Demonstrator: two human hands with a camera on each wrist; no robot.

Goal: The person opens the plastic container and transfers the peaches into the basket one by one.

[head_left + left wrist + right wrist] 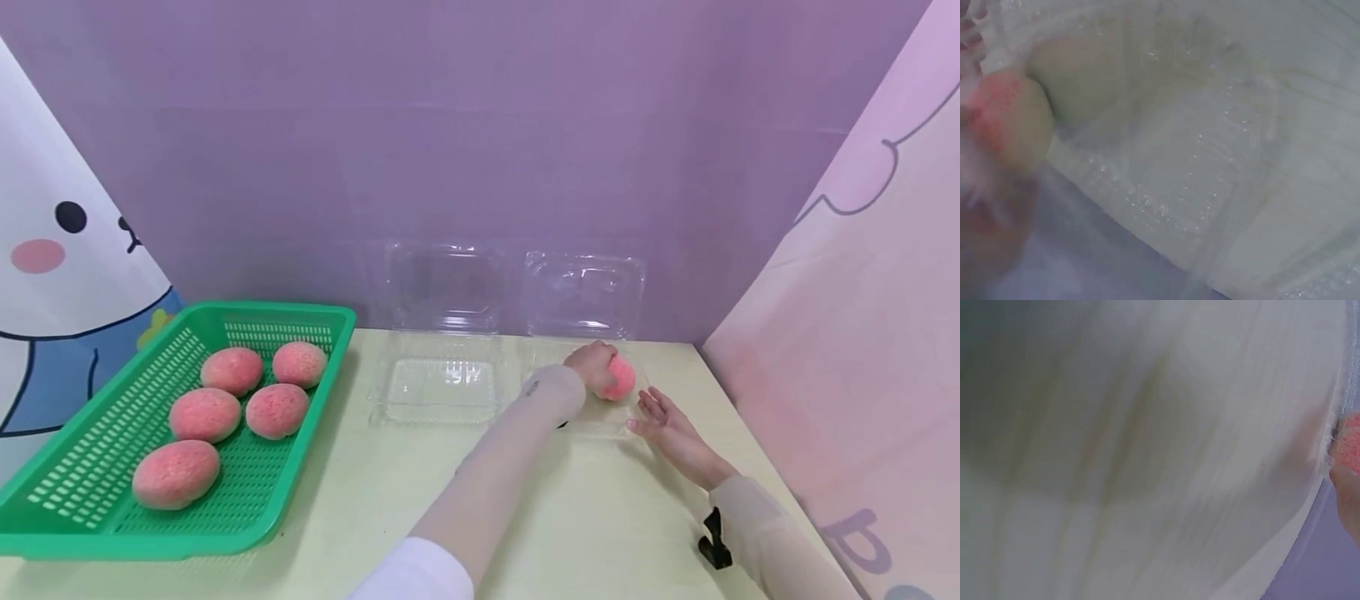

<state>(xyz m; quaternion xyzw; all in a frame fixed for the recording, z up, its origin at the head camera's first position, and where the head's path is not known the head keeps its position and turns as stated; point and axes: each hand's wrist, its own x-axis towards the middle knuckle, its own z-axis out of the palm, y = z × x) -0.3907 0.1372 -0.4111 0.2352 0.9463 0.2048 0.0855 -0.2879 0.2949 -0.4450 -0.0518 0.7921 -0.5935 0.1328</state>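
Observation:
My left hand (592, 365) reaches over the right-hand clear plastic clamshell box (542, 354) and grips a pink peach (619, 379) from its left side. In the left wrist view the peach (1013, 119) shows a red flush and a pale yellow-green side, with blurred fingers around it. Just to the right, my right hand (678, 437) is held with its fingers spread toward the box, apart from the peach. At the right edge of the right wrist view, part of the peach (1349, 447) appears beside a digit.
A second clear clamshell box (442, 417) stands to the left, its lid (446, 287) raised against the purple back wall. The right box's lid (585, 296) is up too. A green basket (300, 471) at the left holds several peaches (176, 475). Printed panels flank the table.

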